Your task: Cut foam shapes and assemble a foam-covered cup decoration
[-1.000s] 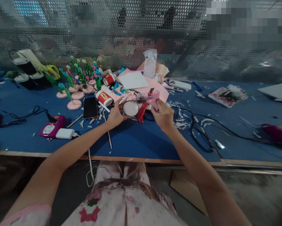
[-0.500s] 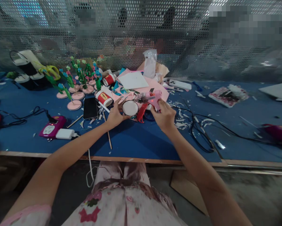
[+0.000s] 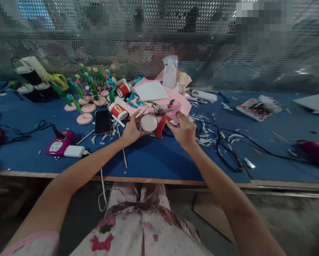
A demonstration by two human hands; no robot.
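My left hand (image 3: pixel 132 131) is closed around the edge of a round white-faced piece with a dark rim (image 3: pixel 148 123), tilted toward me; its far side is hidden. My right hand (image 3: pixel 183 131) grips a pink hot glue gun (image 3: pixel 173 112) with a small red light, its nozzle pointing left, just above and beside the round piece. Below the glue gun, a red curved strip (image 3: pixel 160 128) stands next to the round piece. Pink paper (image 3: pixel 179 96) and a white sheet (image 3: pixel 152 91) lie behind both hands.
Pink-based flower pieces (image 3: pixel 84 118), a black phone (image 3: pixel 102 122) and red-and-white paper cups (image 3: pixel 118 111) stand left. A purple power strip (image 3: pixel 60 143) lies near the front. Paper scraps (image 3: pixel 206 137) and a black cable (image 3: pixel 219 149) spread right. Perforated metal (image 3: pixel 215 67) closes the back.
The round piece has shifted slightly right. My right hand and the glue gun have moved a little left, closer to it. Both grips stay the same.
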